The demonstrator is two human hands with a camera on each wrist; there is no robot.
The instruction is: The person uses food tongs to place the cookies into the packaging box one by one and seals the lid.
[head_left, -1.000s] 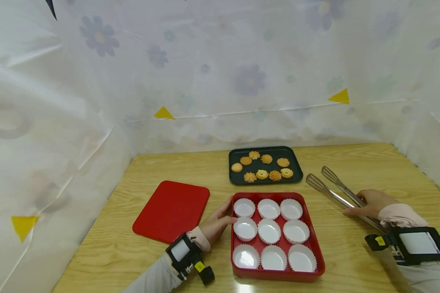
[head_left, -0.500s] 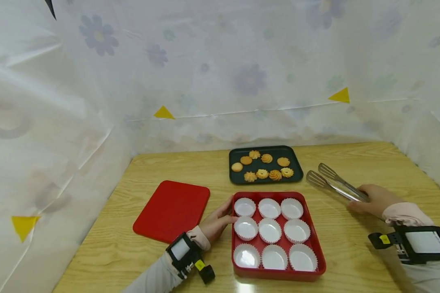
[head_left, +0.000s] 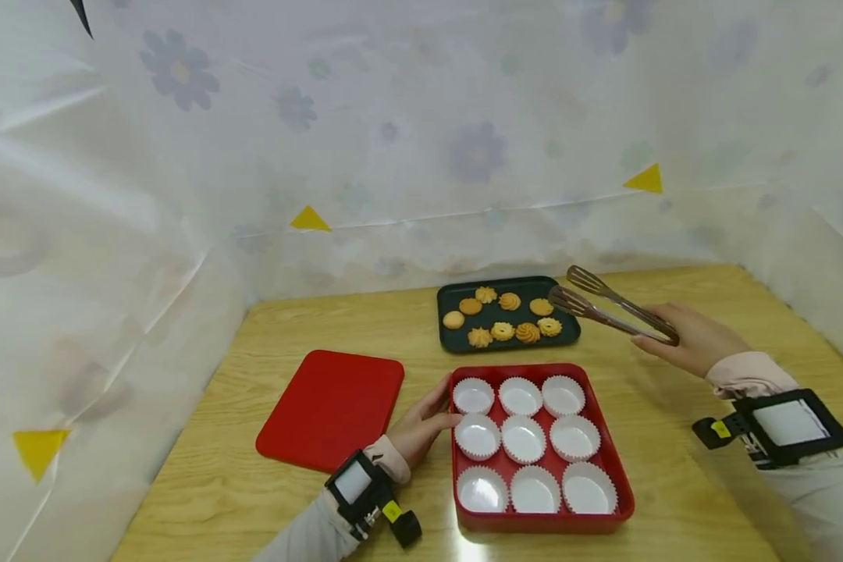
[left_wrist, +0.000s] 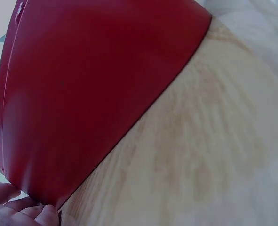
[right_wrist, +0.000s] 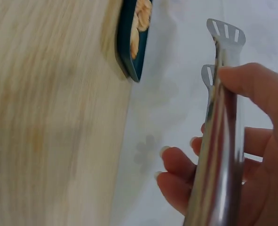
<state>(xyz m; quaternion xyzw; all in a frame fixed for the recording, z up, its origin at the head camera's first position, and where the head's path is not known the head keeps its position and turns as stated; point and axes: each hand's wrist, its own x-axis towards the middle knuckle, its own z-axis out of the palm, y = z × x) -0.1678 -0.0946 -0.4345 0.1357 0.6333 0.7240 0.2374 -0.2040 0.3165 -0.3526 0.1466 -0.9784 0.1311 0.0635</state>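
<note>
My right hand (head_left: 698,339) holds metal tongs (right_wrist: 218,155) above the table, thumb on one arm and fingers on the other side. Their slotted ends stand apart, overlapping the right end of the dark tray (head_left: 457,297) in the head view. Several cookies (head_left: 503,332) of different shapes lie on that tray. At the left wall of a red square box (head_left: 541,523), my left hand (head_left: 421,429) grips the side, thumb at the rim and fingers at the far corner. Inside the box sit several white paper baking cups (head_left: 523,439) in rows, with nothing in them.
A flat red square panel (head_left: 333,406) lies on the wooden table (head_left: 211,468) left of the box. Pale flowered sheeting (head_left: 407,140) surrounds the table at the back and sides, marked with yellow triangles (head_left: 311,219).
My right hand has lifted the tongs from the table and carried them left and away from me towards the tray. My left hand stays at the box.
</note>
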